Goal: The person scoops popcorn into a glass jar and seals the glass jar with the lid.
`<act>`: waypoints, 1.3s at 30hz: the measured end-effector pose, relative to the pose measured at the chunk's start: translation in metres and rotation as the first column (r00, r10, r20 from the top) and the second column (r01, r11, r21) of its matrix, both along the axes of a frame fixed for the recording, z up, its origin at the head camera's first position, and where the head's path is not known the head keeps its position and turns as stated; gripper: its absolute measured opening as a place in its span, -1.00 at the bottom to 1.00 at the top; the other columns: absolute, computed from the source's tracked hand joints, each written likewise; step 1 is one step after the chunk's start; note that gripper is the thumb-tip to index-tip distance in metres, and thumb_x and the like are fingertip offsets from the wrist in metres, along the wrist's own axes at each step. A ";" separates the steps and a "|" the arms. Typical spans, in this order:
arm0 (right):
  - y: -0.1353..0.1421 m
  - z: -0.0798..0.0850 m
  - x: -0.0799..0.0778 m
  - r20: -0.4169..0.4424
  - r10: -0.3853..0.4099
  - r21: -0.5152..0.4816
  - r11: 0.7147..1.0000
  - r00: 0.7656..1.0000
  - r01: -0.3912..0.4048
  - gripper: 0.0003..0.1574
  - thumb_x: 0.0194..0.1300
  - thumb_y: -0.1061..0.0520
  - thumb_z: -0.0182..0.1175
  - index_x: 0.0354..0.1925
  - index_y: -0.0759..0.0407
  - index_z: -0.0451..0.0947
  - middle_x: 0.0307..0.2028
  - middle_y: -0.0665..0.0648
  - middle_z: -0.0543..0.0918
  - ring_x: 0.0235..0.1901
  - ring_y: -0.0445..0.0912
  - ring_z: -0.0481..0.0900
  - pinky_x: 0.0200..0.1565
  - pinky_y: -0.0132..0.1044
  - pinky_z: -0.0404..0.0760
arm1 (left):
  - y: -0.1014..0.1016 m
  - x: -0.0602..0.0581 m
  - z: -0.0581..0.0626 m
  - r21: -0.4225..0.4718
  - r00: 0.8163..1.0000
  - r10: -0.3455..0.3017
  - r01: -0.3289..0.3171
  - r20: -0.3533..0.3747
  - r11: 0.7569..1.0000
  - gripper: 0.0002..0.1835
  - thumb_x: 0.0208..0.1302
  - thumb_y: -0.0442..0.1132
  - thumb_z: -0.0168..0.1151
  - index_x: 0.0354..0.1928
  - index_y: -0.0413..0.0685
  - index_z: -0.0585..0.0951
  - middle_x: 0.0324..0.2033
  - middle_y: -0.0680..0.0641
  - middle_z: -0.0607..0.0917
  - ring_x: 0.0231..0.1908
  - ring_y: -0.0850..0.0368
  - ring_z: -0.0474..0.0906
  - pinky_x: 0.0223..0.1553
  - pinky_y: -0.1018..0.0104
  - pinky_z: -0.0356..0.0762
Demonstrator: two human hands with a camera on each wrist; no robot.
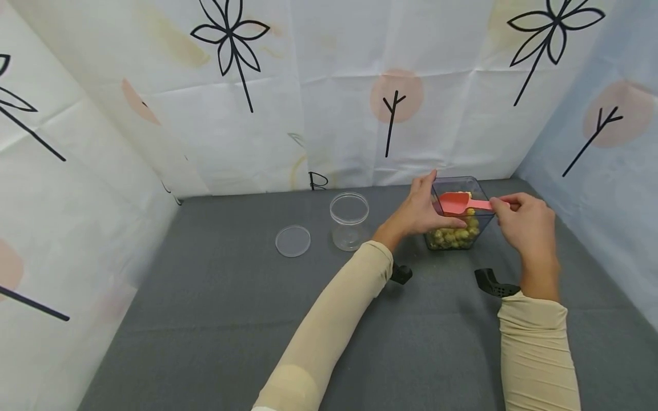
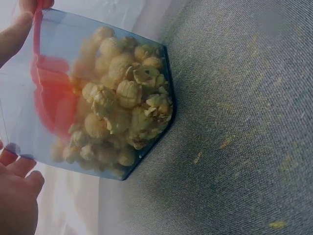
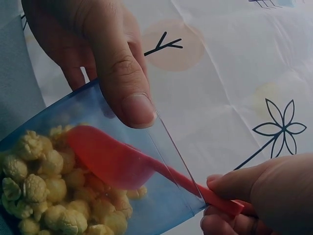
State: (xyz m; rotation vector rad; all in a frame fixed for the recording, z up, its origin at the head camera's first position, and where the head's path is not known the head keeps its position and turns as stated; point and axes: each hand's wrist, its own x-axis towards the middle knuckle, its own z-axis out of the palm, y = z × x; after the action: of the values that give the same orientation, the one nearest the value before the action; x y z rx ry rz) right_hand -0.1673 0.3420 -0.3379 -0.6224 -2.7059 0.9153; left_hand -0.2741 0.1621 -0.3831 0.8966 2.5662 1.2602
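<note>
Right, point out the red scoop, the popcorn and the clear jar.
Red scoop (image 3: 128,165): right wrist view, on its bowl.
Popcorn (image 2: 129,94): left wrist view, mid-heap.
Clear jar (image 1: 349,227): head view, on its side wall.

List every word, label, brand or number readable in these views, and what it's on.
None: no readable text on the clear tub, red scoop, jar or round lid.
One letter-like black mark low on the backdrop: I cannot tell whether it is a letter or part of the printed drawings.
</note>
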 end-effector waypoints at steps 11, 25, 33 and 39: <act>-0.005 0.000 -0.002 -0.209 -0.081 -0.218 0.975 0.975 0.034 -0.30 0.45 -0.25 0.17 0.30 0.18 0.55 -0.44 -0.45 0.46 -0.46 -0.54 0.50 -0.37 -0.68 0.50 | 0.005 0.001 0.001 -0.042 1.000 -0.011 0.011 0.014 0.999 0.40 -0.09 0.26 0.61 0.66 0.25 -0.15 0.58 0.09 0.08 0.49 0.16 0.17 0.39 0.19 0.43; -0.012 0.005 -0.004 -0.402 -0.137 -0.361 0.932 0.905 -0.020 -0.52 0.48 -0.02 0.19 0.24 0.16 0.60 -0.32 -0.46 0.57 -0.35 -0.52 0.61 -0.30 -0.68 0.56 | 0.010 0.002 -0.013 0.133 0.999 0.011 -0.018 0.053 0.991 0.27 -0.03 0.16 0.61 0.62 0.30 -0.02 0.49 0.14 0.21 0.35 0.24 0.31 0.25 0.30 0.53; -0.022 0.008 0.002 -0.604 -0.086 -0.132 0.991 0.793 0.006 -0.57 0.48 0.01 0.22 0.18 0.16 0.66 -0.26 -0.40 0.54 -0.40 -0.54 0.48 -0.25 -0.68 0.45 | 0.010 0.005 -0.014 0.165 0.998 0.003 -0.013 0.061 0.986 0.27 -0.05 0.12 0.64 0.62 0.32 -0.01 0.51 0.14 0.20 0.46 0.21 0.25 0.39 0.19 0.43; -0.026 0.008 0.002 -0.676 0.012 0.024 1.000 0.737 0.005 -0.59 0.49 0.04 0.19 0.13 0.26 0.67 -0.09 0.21 0.73 -0.28 -0.65 0.40 -0.17 -0.73 0.37 | 0.010 0.005 -0.015 0.176 0.998 0.003 -0.015 0.070 0.984 0.27 -0.04 0.12 0.63 0.61 0.37 -0.02 0.52 0.15 0.17 0.48 0.20 0.22 0.40 0.17 0.42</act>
State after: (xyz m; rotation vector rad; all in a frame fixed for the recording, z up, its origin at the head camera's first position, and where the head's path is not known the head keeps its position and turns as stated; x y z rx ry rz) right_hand -0.1651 0.3156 -0.3303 -0.2020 -2.0447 0.8846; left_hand -0.2695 0.1724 -0.3984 0.8566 2.4380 1.5130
